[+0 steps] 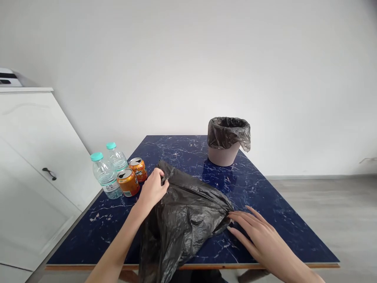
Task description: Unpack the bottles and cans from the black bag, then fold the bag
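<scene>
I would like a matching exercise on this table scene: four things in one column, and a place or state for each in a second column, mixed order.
1. loose black bag
2. bin
3. soda cans
4. water bottles

a. teal caps, at the table's left edge
b. lined with a black bag, at the far side
c. pinched by the left hand
d. orange, tops opened

Pairs: 1-c, 2-b, 3-d, 4-a

the black bag (179,224) is sprawling across the table's (265,204) near middle and spilling over its near edge, blocking the way there. 2 bottles (107,171) and 2 cans (132,177) are crowding the left edge. the lined bin (228,141) is standing toward the far right. bare top is lying open along the right edge and the far left corner.
</scene>
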Available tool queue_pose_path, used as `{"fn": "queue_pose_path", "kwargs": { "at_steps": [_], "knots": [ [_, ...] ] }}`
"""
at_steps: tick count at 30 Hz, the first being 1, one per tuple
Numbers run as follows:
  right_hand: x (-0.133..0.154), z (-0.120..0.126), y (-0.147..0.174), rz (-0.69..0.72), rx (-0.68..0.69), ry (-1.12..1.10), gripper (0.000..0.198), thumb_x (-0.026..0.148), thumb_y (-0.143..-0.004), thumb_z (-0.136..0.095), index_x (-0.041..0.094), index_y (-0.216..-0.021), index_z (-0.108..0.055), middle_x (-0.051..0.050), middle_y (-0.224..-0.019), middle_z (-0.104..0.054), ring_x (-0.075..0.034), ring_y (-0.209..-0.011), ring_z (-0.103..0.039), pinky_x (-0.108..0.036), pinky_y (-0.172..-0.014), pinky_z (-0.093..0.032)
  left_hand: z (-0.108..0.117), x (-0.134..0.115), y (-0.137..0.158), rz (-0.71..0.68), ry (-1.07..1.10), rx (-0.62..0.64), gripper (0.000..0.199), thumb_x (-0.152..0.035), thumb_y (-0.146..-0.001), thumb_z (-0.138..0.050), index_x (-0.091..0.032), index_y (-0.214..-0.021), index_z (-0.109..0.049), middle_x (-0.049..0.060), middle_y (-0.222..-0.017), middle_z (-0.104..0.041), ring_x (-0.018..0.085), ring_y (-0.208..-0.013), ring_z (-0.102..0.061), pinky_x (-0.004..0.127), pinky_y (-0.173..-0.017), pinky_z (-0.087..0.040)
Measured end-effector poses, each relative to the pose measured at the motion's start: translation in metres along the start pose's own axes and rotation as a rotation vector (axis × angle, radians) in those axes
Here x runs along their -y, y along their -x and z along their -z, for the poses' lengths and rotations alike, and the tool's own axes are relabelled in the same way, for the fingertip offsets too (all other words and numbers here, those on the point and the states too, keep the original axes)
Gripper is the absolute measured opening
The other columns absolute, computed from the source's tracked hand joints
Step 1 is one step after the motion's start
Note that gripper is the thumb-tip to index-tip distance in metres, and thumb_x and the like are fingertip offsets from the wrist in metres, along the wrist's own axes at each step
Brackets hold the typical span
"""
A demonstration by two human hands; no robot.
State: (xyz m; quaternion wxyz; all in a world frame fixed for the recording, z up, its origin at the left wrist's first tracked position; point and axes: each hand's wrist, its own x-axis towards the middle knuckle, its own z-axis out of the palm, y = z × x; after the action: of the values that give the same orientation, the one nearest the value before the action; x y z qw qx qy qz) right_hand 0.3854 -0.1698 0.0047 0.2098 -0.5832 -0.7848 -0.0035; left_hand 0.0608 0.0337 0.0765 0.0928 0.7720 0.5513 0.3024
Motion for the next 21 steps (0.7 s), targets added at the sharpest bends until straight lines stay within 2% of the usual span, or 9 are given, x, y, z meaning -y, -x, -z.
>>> {"fn": "queue_pose_path", "kwargs": {
  "at_steps": [3,6,8,10,12,14,17,19,21],
  "knots": [
    [0.01,0.005,-0.007,-0.06,-0.174,-0.006,0.027,0.038,-0.114,-0.048,0.025,-0.124,-0.07,-0.008,-0.121,-0.081,-0.029,-0.111,-0.079,-0.063,-0.115,-0.054,0.004,-0.01,0.013,-0.042,-0.083,-0.028,0.057,-0.009,-0.086,-0.058,-0.012,-0.143,-0.053,0.027,-0.155,-0.056,0.042,-0.147,-0.055,0.059,-0.116,-0.046],
    [0.034,0.011,-0.017,-0.009,-0.186,-0.057,0.03,0.035,-0.113,-0.048,0.026,-0.137,-0.066,-0.01,-0.139,-0.074,-0.03,-0.13,-0.071,-0.052,-0.11,-0.059,0.005,-0.031,0.017,-0.299,-0.117,0.168,0.055,-0.016,-0.101,-0.048,-0.021,-0.156,-0.049,0.016,-0.173,-0.041,0.032,-0.161,-0.038,0.052,-0.129,-0.033],
    [0.053,0.012,-0.024,0.079,-0.073,-0.089,0.041,0.038,-0.112,-0.053,0.024,-0.15,-0.06,-0.012,-0.156,-0.063,-0.033,-0.145,-0.06,-0.051,-0.114,-0.057,0.001,-0.039,0.016,-0.388,-0.13,0.445,0.05,-0.032,-0.109,-0.046,-0.028,-0.159,-0.05,0.009,-0.176,-0.039,0.029,-0.166,-0.03,0.05,-0.134,-0.026],
    [0.071,0.01,-0.03,0.203,0.104,-0.159,0.05,0.044,-0.109,-0.061,0.023,-0.154,-0.059,-0.013,-0.161,-0.059,-0.036,-0.148,-0.057,-0.055,-0.12,-0.051,-0.006,-0.037,0.014,-0.333,-0.148,0.653,0.062,-0.05,-0.106,-0.053,-0.026,-0.163,-0.047,0.011,-0.178,-0.033,0.034,-0.168,-0.022,0.055,-0.135,-0.022],
    [0.082,0.011,-0.035,0.28,0.261,-0.292,0.047,0.042,-0.105,-0.068,0.025,-0.148,-0.064,-0.01,-0.147,-0.071,-0.034,-0.135,-0.068,-0.053,-0.119,-0.051,-0.013,-0.029,0.016,-0.255,-0.175,0.736,0.084,-0.064,-0.1,-0.06,-0.018,-0.168,-0.041,0.019,-0.178,-0.026,0.042,-0.167,-0.019,0.063,-0.132,-0.024],
    [0.086,0.016,-0.037,0.222,0.305,-0.428,0.034,0.035,-0.105,-0.068,0.028,-0.139,-0.07,-0.004,-0.125,-0.081,-0.027,-0.116,-0.077,-0.044,-0.111,-0.057,-0.017,-0.017,0.023,-0.216,-0.191,0.779,0.102,-0.073,-0.093,-0.064,-0.014,-0.171,-0.033,0.023,-0.178,-0.019,0.048,-0.166,-0.017,0.067,-0.129,-0.028],
    [0.082,0.03,-0.036,-0.005,0.188,-0.509,0.025,0.034,-0.109,-0.057,0.03,-0.13,-0.071,-0.003,-0.114,-0.081,-0.023,-0.102,-0.078,-0.034,-0.089,-0.061,-0.014,-0.001,0.04,-0.255,-0.139,0.717,0.097,-0.071,-0.095,-0.065,-0.022,-0.172,-0.033,0.017,-0.181,-0.018,0.043,-0.167,-0.018,0.061,-0.129,-0.032],
    [0.081,0.037,-0.034,-0.057,0.11,-0.526,0.027,0.035,-0.111,-0.051,0.029,-0.13,-0.069,-0.005,-0.113,-0.08,-0.021,-0.098,-0.077,-0.031,-0.084,-0.06,-0.008,0.008,0.049,-0.329,-0.08,0.515,0.068,-0.06,-0.105,-0.057,-0.027,-0.164,-0.048,0.012,-0.176,-0.038,0.035,-0.164,-0.034,0.054,-0.13,-0.034],
    [0.088,0.036,-0.034,0.011,0.087,-0.541,0.03,0.031,-0.11,-0.05,0.028,-0.133,-0.068,-0.004,-0.104,-0.081,-0.02,-0.091,-0.077,-0.03,-0.082,-0.058,0.0,0.016,0.051,-0.371,-0.07,0.251,0.043,-0.043,-0.111,-0.047,-0.028,-0.149,-0.062,0.01,-0.16,-0.06,0.031,-0.152,-0.052,0.051,-0.127,-0.039]
  ]
}}
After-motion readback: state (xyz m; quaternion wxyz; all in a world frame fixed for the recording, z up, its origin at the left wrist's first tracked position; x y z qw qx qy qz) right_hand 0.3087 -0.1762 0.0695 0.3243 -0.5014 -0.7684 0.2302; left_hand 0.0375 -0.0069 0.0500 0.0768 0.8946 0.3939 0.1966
